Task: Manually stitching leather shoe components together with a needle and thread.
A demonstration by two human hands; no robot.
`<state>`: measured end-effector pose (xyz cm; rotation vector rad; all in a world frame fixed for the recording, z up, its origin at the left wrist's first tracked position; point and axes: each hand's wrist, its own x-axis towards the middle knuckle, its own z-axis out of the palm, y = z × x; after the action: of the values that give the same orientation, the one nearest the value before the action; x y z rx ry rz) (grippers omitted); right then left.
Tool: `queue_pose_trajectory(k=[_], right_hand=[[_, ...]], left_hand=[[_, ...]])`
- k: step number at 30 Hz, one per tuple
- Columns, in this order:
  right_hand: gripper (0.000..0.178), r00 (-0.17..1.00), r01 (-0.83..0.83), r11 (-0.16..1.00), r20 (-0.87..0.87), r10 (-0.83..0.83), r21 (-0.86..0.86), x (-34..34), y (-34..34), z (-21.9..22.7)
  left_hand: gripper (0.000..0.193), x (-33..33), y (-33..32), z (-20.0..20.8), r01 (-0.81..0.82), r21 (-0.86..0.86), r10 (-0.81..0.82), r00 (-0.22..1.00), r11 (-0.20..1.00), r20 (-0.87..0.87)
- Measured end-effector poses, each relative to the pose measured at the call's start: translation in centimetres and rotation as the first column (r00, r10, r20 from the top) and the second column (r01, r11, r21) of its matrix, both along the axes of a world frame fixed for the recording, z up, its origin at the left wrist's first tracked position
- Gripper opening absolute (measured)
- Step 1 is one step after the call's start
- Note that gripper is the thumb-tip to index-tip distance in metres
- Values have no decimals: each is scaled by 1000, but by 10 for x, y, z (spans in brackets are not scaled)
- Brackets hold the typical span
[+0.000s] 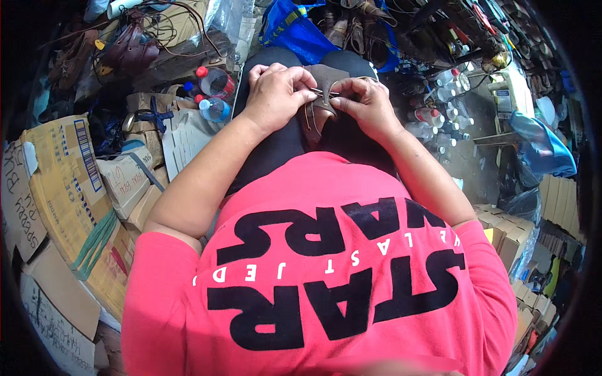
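A brown leather shoe (330,76) rests on my lap between my dark-trousered thighs, its tan inside showing at the opening. My left hand (276,95) comes from the left, thumb and forefinger pinched on a thin lace (318,91) at the middle of the shoe. From the right, my right hand (371,108) pinches the lace too, with a loop of it rising by the forefinger. The fingertips of both hands are close together over the shoe. Its lower side is hidden against my legs.
Cardboard boxes (66,182) are stacked on the left, near several capped bottles (215,110). A blue bag (295,31) and brown shoes (354,31) lie beyond my knees. Several clear plastic bottles (446,94) stand on the right. Leather pieces and cords (135,50) cover a bench at the far left.
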<state>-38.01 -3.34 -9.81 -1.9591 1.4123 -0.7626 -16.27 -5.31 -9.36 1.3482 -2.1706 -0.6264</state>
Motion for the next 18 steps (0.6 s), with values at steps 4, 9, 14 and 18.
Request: queue_pose_trajectory(k=[4,9,14,18], right_hand=[[16,994,49,986,90,-64,161,-1,-9,-7],[13,985,52,953,143,-99,299,-15,-5,13],[10,998,-29,977,-52,40,211,-18,-1,38],[9,815,-304,953,-520,256,-8,5,-7,48]], left_hand=[[11,-9,-16,3,91,92,-81,990,992,-116],[14,2,-13,7,150,-144,-161,985,978,-64],[9,6,2,30,164,-70,-152,977,984,149],[9,-14,6,46,344,-124,-210,781,931,588]])
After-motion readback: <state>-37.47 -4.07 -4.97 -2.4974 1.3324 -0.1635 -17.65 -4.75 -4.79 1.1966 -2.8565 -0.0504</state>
